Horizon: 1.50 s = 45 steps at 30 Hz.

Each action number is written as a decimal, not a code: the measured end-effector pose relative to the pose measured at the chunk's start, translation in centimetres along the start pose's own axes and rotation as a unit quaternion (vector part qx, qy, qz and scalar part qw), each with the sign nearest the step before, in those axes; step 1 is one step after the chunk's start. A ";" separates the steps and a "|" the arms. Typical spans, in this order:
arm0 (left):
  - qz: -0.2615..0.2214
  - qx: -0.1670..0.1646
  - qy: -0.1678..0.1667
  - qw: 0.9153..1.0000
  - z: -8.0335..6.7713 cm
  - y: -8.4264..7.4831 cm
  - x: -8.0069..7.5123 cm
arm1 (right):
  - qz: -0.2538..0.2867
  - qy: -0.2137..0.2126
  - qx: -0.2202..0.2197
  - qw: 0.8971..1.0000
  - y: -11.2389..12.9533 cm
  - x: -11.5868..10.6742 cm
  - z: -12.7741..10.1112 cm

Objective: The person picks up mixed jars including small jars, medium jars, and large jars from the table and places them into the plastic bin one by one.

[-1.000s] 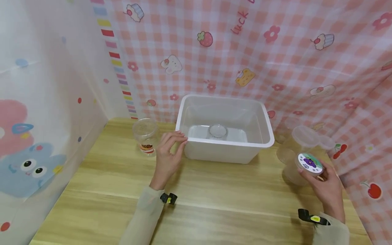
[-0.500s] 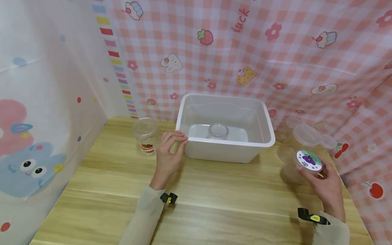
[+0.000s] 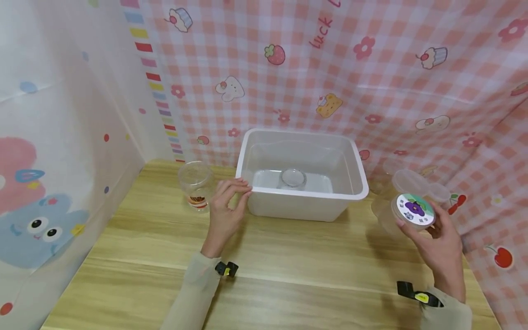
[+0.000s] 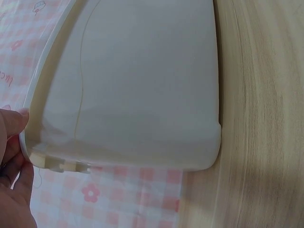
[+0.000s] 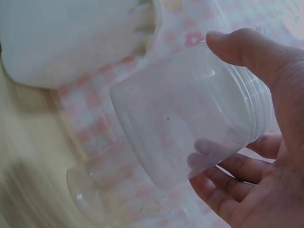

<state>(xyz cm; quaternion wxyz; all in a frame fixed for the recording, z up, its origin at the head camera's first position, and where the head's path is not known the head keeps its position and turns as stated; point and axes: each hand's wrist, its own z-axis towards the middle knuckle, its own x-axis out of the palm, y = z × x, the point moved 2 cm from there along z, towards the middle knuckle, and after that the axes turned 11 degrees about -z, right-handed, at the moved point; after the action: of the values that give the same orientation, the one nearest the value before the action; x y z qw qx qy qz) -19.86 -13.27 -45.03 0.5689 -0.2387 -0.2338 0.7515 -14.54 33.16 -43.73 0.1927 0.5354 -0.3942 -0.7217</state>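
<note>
My left hand (image 3: pixel 224 211) pinches the near left corner of the rim of a white plastic bin (image 3: pixel 294 206). In the left wrist view, thumb and fingers (image 4: pixel 14 121) lie on either side of that rim. A clear plastic jar (image 5: pixel 166 114) with a purple-flower sticker on its lid (image 3: pixel 414 210) is held in my right hand (image 3: pixel 444 250), tilted above the right of the table. The thumb and fingers wrap round it near the lid end. Inside the bin, a small clear round container (image 3: pixel 293 178) sits on the floor.
A clear cup (image 3: pixel 195 178) with a printed band stands left of the bin. Several clear containers (image 3: pixel 408 181) cluster at the table's back right, partly hidden by the jar. Checked cloth (image 3: pixel 288 82) hangs behind the wooden table (image 3: pixel 297 270).
My right hand has raised the jar slightly and tilted its lid more towards me, shifting it a little left. The left hand stays on the bin's rim.
</note>
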 end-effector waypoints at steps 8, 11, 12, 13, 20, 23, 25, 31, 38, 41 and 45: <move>-0.003 -0.008 0.005 1.000 -0.4 0.0 0.2 | 0.060 -0.088 -0.061 0.992 3.1 -0.1 -1.5; -0.005 -0.008 0.002 1.000 -0.5 0.2 0.2 | 0.065 -0.092 -0.100 0.989 4.4 -0.3 -1.6; -0.005 -0.007 -0.001 1.000 -0.5 0.2 0.2 | 0.065 -0.087 -0.110 0.988 4.9 -0.3 -1.5; -0.005 -0.006 -0.003 1.000 -0.5 0.3 0.1 | 0.062 -0.081 -0.118 0.988 5.4 -0.3 -1.4; -0.005 -0.005 -0.007 1.000 -0.5 0.3 -0.1 | 0.036 -0.072 -0.149 0.985 8.8 -0.3 -0.9; -0.004 -0.007 -0.006 1.000 -0.4 0.4 -0.1 | 0.027 -0.071 -0.160 0.984 10.2 -0.2 -0.7; -0.003 -0.007 -0.006 1.000 -0.4 0.4 -0.1 | 0.012 -0.069 -0.171 0.983 11.0 -0.1 -0.4; -0.002 -0.004 -0.010 1.000 -0.4 0.4 -0.3 | -0.039 -0.050 -0.251 0.966 13.6 1.2 0.3; -0.002 -0.003 -0.007 1.000 -0.2 0.1 -0.3 | -0.102 -0.014 -0.296 0.950 16.1 2.3 1.5; -0.002 -0.003 -0.006 1.000 -0.2 0.0 -0.2 | -0.122 0.009 -0.299 0.946 16.9 2.5 2.1; -0.005 0.000 -0.004 1.000 0.0 0.0 -0.1 | -0.148 0.037 -0.298 0.942 17.5 2.7 3.0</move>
<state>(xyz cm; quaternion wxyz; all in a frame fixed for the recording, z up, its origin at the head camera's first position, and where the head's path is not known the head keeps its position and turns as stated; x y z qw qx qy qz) -19.81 -13.36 -45.02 0.5713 -0.2344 -0.2375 0.7499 -20.79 21.53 -31.48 0.2489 0.5321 -0.0698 -0.8062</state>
